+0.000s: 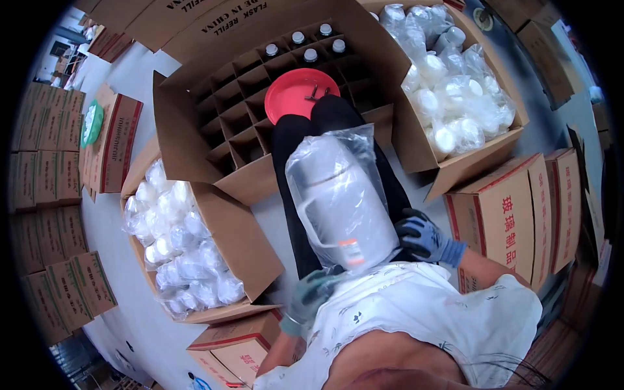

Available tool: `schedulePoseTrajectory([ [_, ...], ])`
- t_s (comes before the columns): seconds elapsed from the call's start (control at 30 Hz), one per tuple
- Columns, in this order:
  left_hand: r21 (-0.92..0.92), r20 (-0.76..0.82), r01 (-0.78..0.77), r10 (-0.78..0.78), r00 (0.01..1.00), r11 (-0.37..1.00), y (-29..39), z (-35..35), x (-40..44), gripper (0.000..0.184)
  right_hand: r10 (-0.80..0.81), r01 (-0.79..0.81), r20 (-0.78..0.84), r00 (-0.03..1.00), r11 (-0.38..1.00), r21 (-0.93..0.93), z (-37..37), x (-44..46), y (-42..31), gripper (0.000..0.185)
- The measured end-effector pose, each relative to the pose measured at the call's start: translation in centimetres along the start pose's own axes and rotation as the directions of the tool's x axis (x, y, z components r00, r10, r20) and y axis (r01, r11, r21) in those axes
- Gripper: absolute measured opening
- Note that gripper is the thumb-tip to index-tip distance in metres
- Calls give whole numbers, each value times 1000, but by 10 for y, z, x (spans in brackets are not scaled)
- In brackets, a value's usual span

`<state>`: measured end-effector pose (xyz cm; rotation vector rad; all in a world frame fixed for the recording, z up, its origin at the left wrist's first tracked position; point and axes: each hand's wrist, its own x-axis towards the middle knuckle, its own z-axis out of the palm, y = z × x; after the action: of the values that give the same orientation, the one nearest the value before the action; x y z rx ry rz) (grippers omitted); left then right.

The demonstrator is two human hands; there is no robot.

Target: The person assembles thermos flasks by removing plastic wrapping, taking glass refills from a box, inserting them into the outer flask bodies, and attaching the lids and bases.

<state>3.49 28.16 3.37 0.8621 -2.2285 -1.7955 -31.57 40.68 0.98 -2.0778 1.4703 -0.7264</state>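
A white vacuum flask jug (348, 214) with a side handle lies across my lap inside a clear plastic bag (361, 140). An orange-and-white label shows near its base, the end closest to my body. My left hand (311, 300), in a grey-green glove and slightly blurred, has its closed fingertips at the bag's edge by the base. On the other side of the base, my right hand (426, 237), in a blue and black glove, has curled fingers against the bag. Part of the right fingers is hidden.
Ahead stands a divided carton (227, 120) with several capped bottles and a red plate (286, 94) holding small dark pieces. Open boxes of bagged white parts flank me, left (188, 244) and right (455, 91). A closed carton (500, 214) is by my right arm; stacked cartons (49, 169) stand far left.
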Motion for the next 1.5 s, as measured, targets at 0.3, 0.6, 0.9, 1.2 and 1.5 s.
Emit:
schedulePoseTrajectory([
  [0.3,-311,685,-151,332,648,938,110,71,156,63,594,-478,-187,782,765,431,-76,76,-40,59],
  [0.6,140,334,-776,708,622,616,151,18,255,48,601,-210,-780,176,797,567,-213,48,80,28],
  [0.9,734,-12,-365,548,837,573,121,-9,353,50,540,-138,-835,-106,823,550,-312,134,512,47],
  [1.2,731,4,-265,385,923,628,125,-17,388,32,929,-807,-134,346,367,462,-266,102,563,44],
  [1.5,684,81,-288,321,943,671,128,-37,404,33,914,-432,-376,-153,281,857,-321,22,675,35],
])
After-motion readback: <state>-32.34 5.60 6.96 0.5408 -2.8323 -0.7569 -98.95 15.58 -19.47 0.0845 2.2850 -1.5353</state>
